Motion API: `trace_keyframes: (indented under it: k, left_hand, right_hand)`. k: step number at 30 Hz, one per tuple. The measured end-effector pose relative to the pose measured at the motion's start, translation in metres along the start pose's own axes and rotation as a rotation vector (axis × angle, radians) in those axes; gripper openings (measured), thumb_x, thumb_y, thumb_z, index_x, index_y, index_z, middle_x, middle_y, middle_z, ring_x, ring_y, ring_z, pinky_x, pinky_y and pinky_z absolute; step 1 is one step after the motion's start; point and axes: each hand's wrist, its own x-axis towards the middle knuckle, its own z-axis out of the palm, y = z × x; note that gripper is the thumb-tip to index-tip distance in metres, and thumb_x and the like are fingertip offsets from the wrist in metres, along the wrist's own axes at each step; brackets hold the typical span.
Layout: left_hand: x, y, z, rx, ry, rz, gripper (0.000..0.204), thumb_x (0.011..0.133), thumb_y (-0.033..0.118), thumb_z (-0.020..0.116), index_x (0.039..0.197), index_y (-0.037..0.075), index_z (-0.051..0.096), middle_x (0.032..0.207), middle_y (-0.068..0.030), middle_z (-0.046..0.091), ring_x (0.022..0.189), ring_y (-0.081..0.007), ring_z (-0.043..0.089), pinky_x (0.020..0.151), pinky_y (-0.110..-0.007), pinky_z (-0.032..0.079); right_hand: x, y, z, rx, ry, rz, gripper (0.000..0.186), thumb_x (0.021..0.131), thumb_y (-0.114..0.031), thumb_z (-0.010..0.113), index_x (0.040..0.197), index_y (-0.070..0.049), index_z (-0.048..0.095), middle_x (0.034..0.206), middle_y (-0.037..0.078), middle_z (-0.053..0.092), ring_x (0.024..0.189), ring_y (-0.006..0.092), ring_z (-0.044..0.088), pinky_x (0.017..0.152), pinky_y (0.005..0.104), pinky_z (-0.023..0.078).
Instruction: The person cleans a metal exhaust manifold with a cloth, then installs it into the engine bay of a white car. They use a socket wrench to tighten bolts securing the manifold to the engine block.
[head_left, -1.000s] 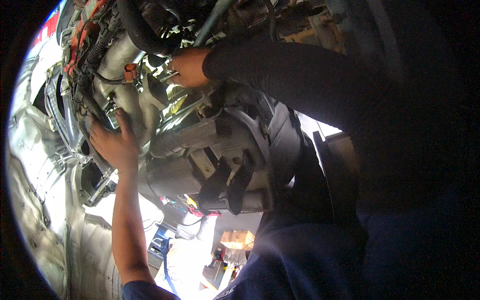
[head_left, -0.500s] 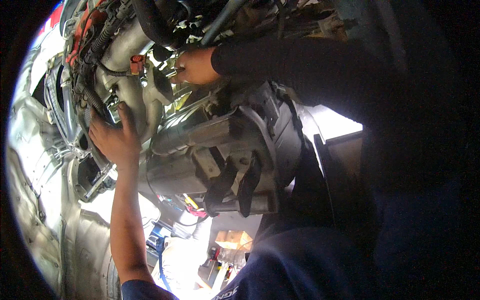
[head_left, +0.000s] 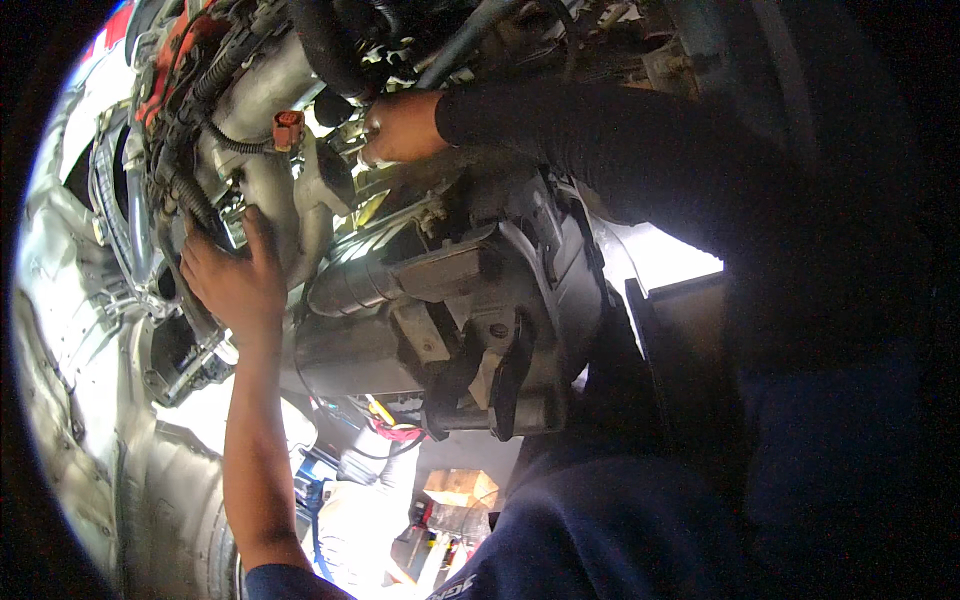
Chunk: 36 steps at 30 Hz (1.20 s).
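Note:
My left hand (head_left: 236, 285) reaches up among the engine parts, thumb stretched away from the fingers. It rests against a black corrugated conduit (head_left: 186, 190) and the grey cast metal pipe (head_left: 268, 195). My right hand (head_left: 408, 128), in a dark sleeve, is curled in beside the metal parts under a thick black hose (head_left: 335, 50). Its fingertips are partly hidden, and what they pinch cannot be made out. Left of that hand, a reddish-brown electrical connector (head_left: 288, 130) sits at the end of a thin corrugated conduit.
Below my right arm hangs a large dark housing with brackets (head_left: 440, 340). Silvery sheet-metal panels (head_left: 70, 330) curve along the left. Through the gap below show a person in light clothing (head_left: 355, 510), a wooden block (head_left: 460, 487) and a dark panel (head_left: 690, 350).
The engine parts and both hands sit slightly farther right in the picture. My right hand stays curled at the same spot, and my left hand keeps its place on the conduit and pipe.

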Motion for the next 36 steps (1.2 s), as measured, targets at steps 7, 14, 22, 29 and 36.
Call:
trace_keyframes:
  k: [7, 14, 22, 29, 36]
  left_hand:
    - [0.000, 0.004, -0.005, 0.029, -0.035, -0.028, 0.084, 0.098, 0.057, 0.066, 0.145, -0.010, 0.052, 0.127, -0.0300, 0.062, 0.123, -0.0500, 0.055, 0.110, -0.056, 0.039]
    - [0.002, 0.004, -0.005, 0.003, -0.047, -0.025, 0.084, 0.098, 0.057, 0.066, 0.147, -0.009, 0.051, 0.129, -0.0293, 0.062, 0.125, -0.0490, 0.055, 0.112, -0.056, 0.038]
    - [-0.001, 0.000, -0.003, -0.007, -0.050, -0.035, 0.084, 0.098, 0.056, 0.066, 0.147, -0.011, 0.050, 0.134, -0.0308, 0.061, 0.129, -0.0499, 0.053, 0.116, -0.056, 0.036]
    - [0.000, 0.002, -0.004, 0.008, -0.025, -0.003, 0.082, 0.098, 0.055, 0.067, 0.145, -0.010, 0.052, 0.132, -0.0309, 0.061, 0.127, -0.0492, 0.055, 0.114, -0.055, 0.038]
    - [-0.001, 0.002, -0.003, 0.029, -0.028, -0.007, 0.080, 0.098, 0.054, 0.067, 0.143, -0.011, 0.053, 0.127, -0.0295, 0.063, 0.124, -0.0487, 0.056, 0.113, -0.055, 0.038]
  right_hand:
    - [-0.002, 0.011, 0.030, -0.074, 0.198, -0.158, 0.056, 0.103, -0.046, 0.061, 0.129, 0.003, 0.068, 0.101, 0.028, 0.074, 0.097, 0.0442, 0.074, 0.092, 0.0522, 0.058]
    - [-0.007, 0.002, 0.020, -0.405, 0.137, -0.443, 0.036, 0.109, -0.031, 0.054, 0.120, 0.000, 0.069, 0.102, 0.020, 0.073, 0.096, 0.0396, 0.073, 0.088, 0.0518, 0.060]
    - [-0.029, -0.021, 0.008, -0.353, 0.244, -0.319, 0.028, 0.101, -0.022, 0.058, 0.105, 0.001, 0.073, 0.093, 0.024, 0.075, 0.088, 0.0424, 0.076, 0.081, 0.0533, 0.062]
    - [-0.021, -0.023, 0.008, -0.356, 0.201, -0.287, 0.024, 0.096, -0.019, 0.063, 0.100, 0.001, 0.075, 0.094, 0.026, 0.076, 0.086, 0.0440, 0.076, 0.079, 0.0533, 0.063]
    - [0.018, 0.021, 0.026, -0.499, 0.340, -0.762, 0.023, 0.098, -0.020, 0.063, 0.105, 0.001, 0.069, 0.093, 0.024, 0.074, 0.088, 0.0424, 0.076, 0.078, 0.0529, 0.062]
